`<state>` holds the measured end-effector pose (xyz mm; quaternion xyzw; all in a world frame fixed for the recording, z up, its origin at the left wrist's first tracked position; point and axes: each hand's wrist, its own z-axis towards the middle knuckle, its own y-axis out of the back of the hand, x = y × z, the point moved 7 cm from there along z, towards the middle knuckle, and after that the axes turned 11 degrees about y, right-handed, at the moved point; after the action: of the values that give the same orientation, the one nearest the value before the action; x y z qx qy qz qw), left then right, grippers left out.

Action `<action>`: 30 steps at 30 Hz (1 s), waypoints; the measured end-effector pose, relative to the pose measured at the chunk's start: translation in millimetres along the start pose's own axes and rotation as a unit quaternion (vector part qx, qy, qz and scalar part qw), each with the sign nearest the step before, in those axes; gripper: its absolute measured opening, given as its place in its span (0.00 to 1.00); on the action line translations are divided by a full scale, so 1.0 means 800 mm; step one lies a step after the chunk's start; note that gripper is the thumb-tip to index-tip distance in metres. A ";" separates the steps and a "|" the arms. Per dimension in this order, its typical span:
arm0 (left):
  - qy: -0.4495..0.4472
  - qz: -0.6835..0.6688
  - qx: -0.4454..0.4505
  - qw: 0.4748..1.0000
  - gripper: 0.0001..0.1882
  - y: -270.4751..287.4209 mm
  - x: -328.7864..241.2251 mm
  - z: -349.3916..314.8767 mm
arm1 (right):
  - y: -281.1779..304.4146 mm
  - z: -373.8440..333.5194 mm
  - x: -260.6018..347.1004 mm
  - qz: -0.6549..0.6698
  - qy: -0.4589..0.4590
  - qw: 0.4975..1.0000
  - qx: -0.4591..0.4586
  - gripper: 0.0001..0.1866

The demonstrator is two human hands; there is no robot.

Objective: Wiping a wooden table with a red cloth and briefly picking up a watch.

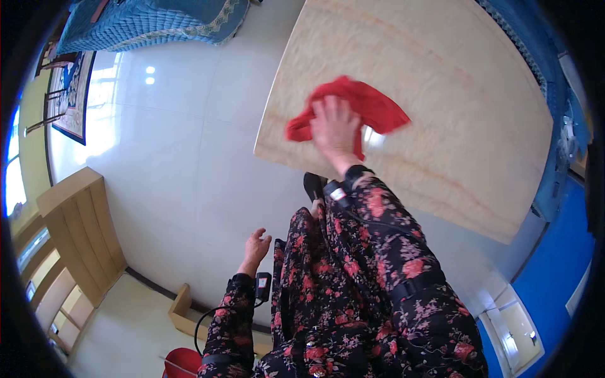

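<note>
A red cloth [378, 108] lies bunched on a pale marble-patterned table [454, 69], close to the table's left edge. My right hand [335, 125] presses down on the cloth from above and holds it against the top, its fingers slightly blurred. Part of the cloth is hidden under that palm. My left hand [256, 247] hangs low beside my body, away from the table, with nothing in it and its fingers loosely apart.
Blue fabric-covered seating [157, 28] stands at the far left, with more blue fabric [547, 75] along the table's right side. A wooden cabinet [85, 233] is on the left. A red bucket-like container [181, 363] sits at the lower left on pale floor tiles.
</note>
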<state>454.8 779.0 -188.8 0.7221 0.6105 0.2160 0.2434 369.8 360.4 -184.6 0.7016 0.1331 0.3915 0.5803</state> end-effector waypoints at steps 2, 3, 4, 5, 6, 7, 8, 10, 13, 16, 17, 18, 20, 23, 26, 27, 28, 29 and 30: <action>-0.005 -0.006 -0.005 1.000 0.23 0.002 -0.022 -0.004 | -0.013 -0.016 0.073 0.024 0.162 0.986 -0.035 0.21; -0.018 -0.018 -0.017 1.000 0.23 0.008 -0.048 0.003 | -0.018 -0.034 0.101 0.034 0.246 0.966 -0.076 0.20; -0.034 -0.025 -0.027 0.999 0.23 0.015 -0.077 0.006 | -0.024 -0.052 0.109 0.061 0.309 0.947 -0.058 0.20; -0.050 -0.031 -0.034 0.998 0.23 0.026 -0.106 0.003 | -0.023 -0.077 0.111 0.088 0.366 0.926 -0.037 0.20; -0.075 -0.041 -0.034 0.996 0.23 0.042 -0.142 0.011 | -0.017 -0.089 0.097 0.110 0.392 0.913 -0.028 0.21; -0.097 -0.050 -0.029 0.994 0.24 0.051 -0.171 0.010 | -0.020 -0.115 0.072 0.087 0.422 0.902 -0.012 0.21; -0.093 -0.053 -0.031 0.994 0.24 0.060 -0.185 0.008 | -0.016 -0.138 0.044 0.064 0.454 0.889 0.003 0.21; -0.145 -0.080 -0.044 0.985 0.23 0.070 -0.217 0.002 | -0.002 -0.175 -0.024 0.061 0.432 0.899 0.044 0.20; -0.140 -0.087 -0.045 0.985 0.23 0.068 -0.224 0.001 | 0.008 -0.176 -0.115 -0.032 0.290 0.954 0.071 0.26; -0.108 -0.093 -0.031 0.989 0.22 0.046 -0.185 0.001 | 0.024 -0.101 -0.110 -0.009 0.132 0.991 0.024 0.31; -0.105 -0.092 -0.031 0.990 0.22 0.039 -0.174 -0.001 | 0.024 -0.069 -0.091 0.008 0.071 0.997 -0.028 0.32; -0.092 -0.085 -0.021 0.992 0.22 0.029 -0.162 -0.003 | 0.013 -0.038 -0.066 -0.010 0.040 0.999 -0.009 0.31; -0.074 -0.073 -0.011 0.995 0.22 0.023 -0.144 -0.005 | -0.011 0.013 0.004 -0.005 0.047 0.999 0.004 0.27; -0.036 -0.047 0.005 0.998 0.22 0.016 -0.131 -0.005 | -0.037 0.026 0.121 0.063 0.217 0.974 -0.021 0.21; -0.029 -0.066 -0.009 0.997 0.22 0.022 -0.128 -0.003 | -0.053 -0.032 0.172 0.113 0.392 0.913 -0.020 0.19; -0.043 -0.089 -0.014 0.995 0.22 0.027 -0.131 -0.003 | -0.052 -0.053 0.166 0.142 0.434 0.890 -0.011 0.18; -0.062 -0.111 -0.017 0.992 0.21 0.031 -0.138 -0.002 | -0.055 -0.072 0.147 0.131 0.477 0.869 -0.005 0.19; -0.069 -0.112 -0.016 0.991 0.21 0.032 -0.145 -0.002 | -0.062 -0.093 0.115 0.073 0.521 0.850 -0.039 0.21; -0.070 -0.099 -0.012 0.993 0.21 0.033 -0.143 -0.001 | -0.061 -0.105 0.081 0.124 0.533 0.837 -0.009 0.22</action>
<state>456.7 662.6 -173.7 0.6687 0.6574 0.1475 0.3145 366.4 476.1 -202.3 0.3898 0.3300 0.7748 0.3725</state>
